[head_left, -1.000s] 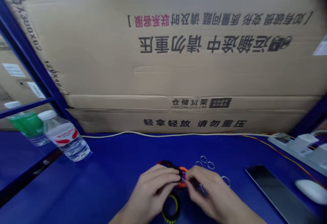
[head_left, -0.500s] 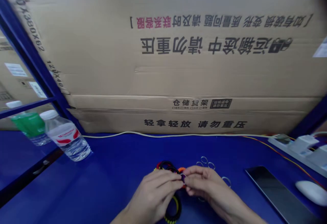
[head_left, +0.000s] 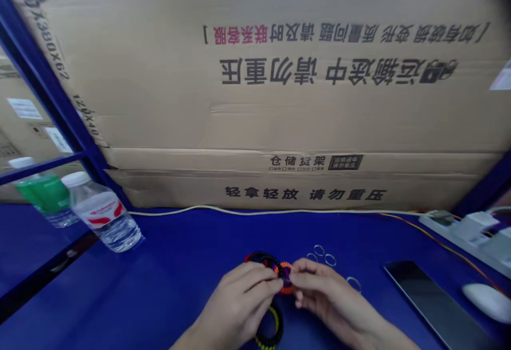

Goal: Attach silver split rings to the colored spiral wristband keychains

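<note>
Near the bottom centre, my left hand has its fingertips pinched on a black coiled band. Facing it, my right hand pinches at the same spot; a thin pale arc at its fingertips looks like a metal ring, mostly hidden. Orange and purple coiled bands lie between and behind the fingertips, overlapping the black one, with some red showing. Just under my left fingers is a black and yellow coiled band. Several loose metal rings lie beyond my right hand.
A dark phone and a white mouse lie on the right of the blue table. A power strip with cables is behind them. Water bottles stand at left. A large cardboard box backs the table.
Both hands stay close together with small finger shifts. The black coiled band has come up between the fingertips, and the metal ring seen there earlier is now more hidden.
</note>
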Motion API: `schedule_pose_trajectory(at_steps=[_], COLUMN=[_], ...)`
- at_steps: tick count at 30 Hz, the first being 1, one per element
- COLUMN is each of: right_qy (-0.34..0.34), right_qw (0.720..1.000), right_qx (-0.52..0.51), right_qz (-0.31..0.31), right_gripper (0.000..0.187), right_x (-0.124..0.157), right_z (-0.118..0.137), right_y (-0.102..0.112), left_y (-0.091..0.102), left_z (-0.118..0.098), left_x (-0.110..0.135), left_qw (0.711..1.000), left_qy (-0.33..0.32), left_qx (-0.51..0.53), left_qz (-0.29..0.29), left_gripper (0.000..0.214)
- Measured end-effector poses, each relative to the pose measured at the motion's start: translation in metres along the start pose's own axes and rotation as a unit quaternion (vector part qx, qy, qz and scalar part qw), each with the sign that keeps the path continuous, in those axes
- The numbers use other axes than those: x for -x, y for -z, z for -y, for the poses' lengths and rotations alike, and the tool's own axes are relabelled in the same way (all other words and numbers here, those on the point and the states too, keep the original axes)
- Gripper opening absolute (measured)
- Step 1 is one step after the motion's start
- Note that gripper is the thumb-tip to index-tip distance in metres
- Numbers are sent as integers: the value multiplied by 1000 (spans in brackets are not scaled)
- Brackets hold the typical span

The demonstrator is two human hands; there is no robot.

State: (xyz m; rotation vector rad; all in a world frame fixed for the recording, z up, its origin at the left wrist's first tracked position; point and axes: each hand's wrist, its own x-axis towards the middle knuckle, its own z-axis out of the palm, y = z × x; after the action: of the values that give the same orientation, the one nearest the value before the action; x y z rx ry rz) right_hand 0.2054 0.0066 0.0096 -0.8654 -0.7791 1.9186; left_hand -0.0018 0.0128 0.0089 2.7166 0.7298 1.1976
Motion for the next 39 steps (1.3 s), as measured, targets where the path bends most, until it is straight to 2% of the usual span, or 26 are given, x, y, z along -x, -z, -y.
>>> schedule_pose_trajectory(at_steps=[5,11,14,18,22,28,39], right_qy=[-15,-25,-3,56,62,37,60], right_qw=[1000,999,999,994,990,997,995], right_qx=[-23,-36,7,81,115,55,71], right_qz=[9,28,32,39,54,50,37], right_gripper=[14,14,15,29,33,28,21], right_x=[2,1,-1,-1,1,-1,0], right_z=[0,0,0,-1,0,-1,-3], right_y=[-4,-3,0,0,-3,0,-5], left_y=[0,1,2,2,2,2,2], left_z=[-3,-3,-3,-4,-3,-3,-5], left_x=[0,1,0,-1,0,1,-3], left_qw=[1000,1000,1000,1000,1000,1000,998], left_qy=[22,-7,1,5,6,3,42], left_qx=[11,13,11,15,14,10,28], left_qz=[-6,18,17,6,3,16,-42], left_gripper=[22,25,25,26,27,29,24])
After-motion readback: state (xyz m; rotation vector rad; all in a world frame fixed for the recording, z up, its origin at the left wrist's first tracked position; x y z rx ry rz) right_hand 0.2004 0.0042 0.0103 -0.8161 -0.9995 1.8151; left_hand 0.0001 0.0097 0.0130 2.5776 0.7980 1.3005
